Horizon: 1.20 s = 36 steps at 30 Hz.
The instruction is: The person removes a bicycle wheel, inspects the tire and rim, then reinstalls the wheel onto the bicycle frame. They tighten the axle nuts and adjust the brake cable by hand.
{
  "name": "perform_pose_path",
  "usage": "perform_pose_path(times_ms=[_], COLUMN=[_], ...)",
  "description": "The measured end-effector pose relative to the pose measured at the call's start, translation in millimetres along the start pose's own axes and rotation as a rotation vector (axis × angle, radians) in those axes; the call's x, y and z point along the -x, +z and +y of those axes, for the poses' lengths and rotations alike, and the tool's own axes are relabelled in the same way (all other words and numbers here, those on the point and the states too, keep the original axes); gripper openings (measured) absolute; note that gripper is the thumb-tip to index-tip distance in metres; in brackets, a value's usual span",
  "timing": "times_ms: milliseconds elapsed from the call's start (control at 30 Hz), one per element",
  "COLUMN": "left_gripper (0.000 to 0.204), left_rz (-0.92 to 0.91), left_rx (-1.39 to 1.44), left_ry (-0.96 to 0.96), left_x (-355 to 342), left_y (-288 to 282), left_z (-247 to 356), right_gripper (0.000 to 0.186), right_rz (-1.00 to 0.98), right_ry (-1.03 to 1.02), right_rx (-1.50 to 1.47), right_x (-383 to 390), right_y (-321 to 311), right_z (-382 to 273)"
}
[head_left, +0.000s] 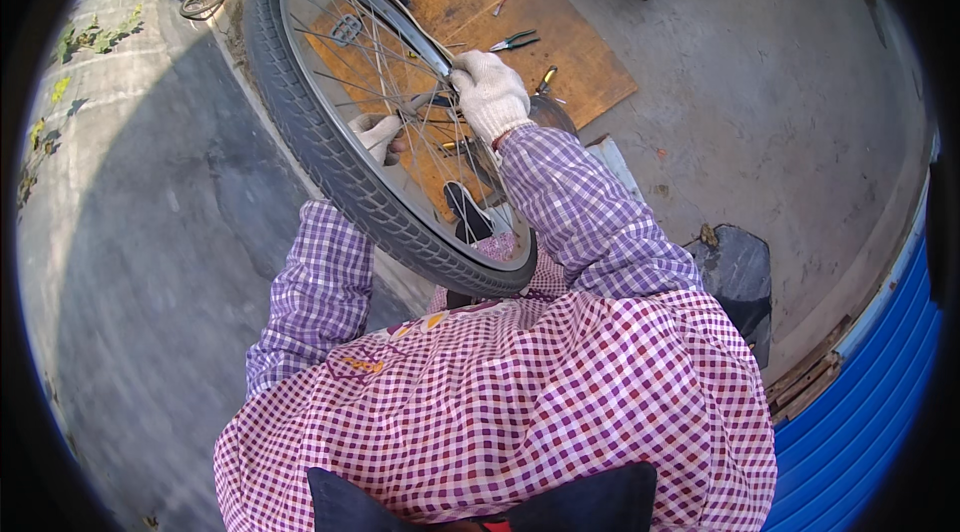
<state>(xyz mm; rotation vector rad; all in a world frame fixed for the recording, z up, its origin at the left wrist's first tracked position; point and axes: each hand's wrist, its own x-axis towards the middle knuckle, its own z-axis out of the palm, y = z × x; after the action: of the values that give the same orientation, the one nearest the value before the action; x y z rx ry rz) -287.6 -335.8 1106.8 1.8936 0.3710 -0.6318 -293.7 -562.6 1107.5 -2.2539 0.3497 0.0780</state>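
Both hands (492,95) (376,135) reach forward, flanking the bicycle wheel (308,147).

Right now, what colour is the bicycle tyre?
The bicycle tyre is dark grey, shown in the head view.

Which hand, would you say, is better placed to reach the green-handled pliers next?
Probably the right hand: it is clearly nearer the pliers, whereas the left hand is farther off, seen through the bicycle wheel.
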Motion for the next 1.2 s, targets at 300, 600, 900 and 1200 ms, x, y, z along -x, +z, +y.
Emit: perform_pose_path(times_ms=[300,600,900,1200], left_gripper=[0.060,0.071,0.067,0.069], left_rz=[0.030,0.071,0.339,0.459], left_rx=[-0.290,-0.367,-0.443,-0.553], left_ry=[0.034,0.100,0.006,-0.056], left_x=[-4,-8,-18,34], left_y=[-26,-69,-108,-174], left_z=[-4,-35,-55,-5], right_gripper=[0.029,0.050,0.064,0.044], right_rz=[0.009,-0.188,-0.323,-0.451], right_ry=[-0.105,-0.027,0.071,0.127], right_rx=[0.046,0.125,0.080,-0.264], right_x=[-9,3,11,11], right_y=[51,79,121,148], right_z=[-7,-62,-109,-143])
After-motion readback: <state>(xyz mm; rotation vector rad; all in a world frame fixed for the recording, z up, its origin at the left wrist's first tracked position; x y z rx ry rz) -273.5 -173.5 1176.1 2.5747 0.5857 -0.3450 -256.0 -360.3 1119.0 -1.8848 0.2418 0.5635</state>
